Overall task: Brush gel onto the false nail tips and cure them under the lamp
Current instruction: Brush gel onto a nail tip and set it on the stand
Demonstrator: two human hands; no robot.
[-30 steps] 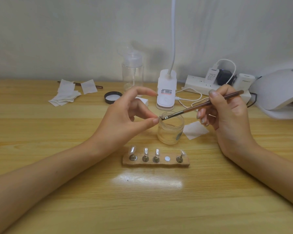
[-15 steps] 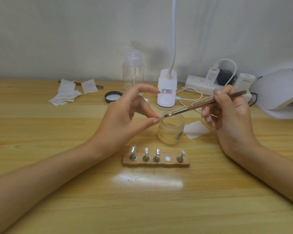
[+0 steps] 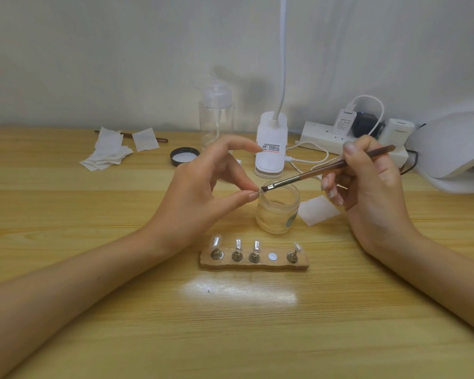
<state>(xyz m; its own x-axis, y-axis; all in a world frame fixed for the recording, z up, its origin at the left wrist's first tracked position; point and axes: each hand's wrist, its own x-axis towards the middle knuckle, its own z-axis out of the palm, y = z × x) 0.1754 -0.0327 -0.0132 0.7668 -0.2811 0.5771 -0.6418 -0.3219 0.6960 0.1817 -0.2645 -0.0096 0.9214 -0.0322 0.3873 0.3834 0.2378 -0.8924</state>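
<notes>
Pale wood of the table (image 3: pixel 148 324) fills the lower half of the head view. Above the open glass jar (image 3: pixel 278 212), the left hand (image 3: pixel 200 192) pinches a small clear nail tip (image 3: pixel 257 190) between the thumb and a fingertip, with the index finger arched up and free. The right hand (image 3: pixel 372 187) grips a brown-handled brush (image 3: pixel 326 170) like a pen, its fingers curled round the handle. The bristles touch the pinched tip, over the jar's left rim. In front of the jar lies a wooden holder strip (image 3: pixel 255 263) carrying four more tips on little metal stands (image 3: pixel 238 254). A bare round disc (image 3: pixel 272 256) shows between the third stand and the last. The white curing lamp (image 3: pixel 454 149) sits at the right edge, well apart from both hands. Behind the jar are a white desk-lamp base (image 3: pixel 271 149), a power strip (image 3: pixel 323 136), a clear pump bottle (image 3: pixel 216 124), a black lid (image 3: pixel 184 157) and a heap of white wipes (image 3: pixel 106 155). A white paper square (image 3: pixel 318 210) lies just right of the jar.
</notes>
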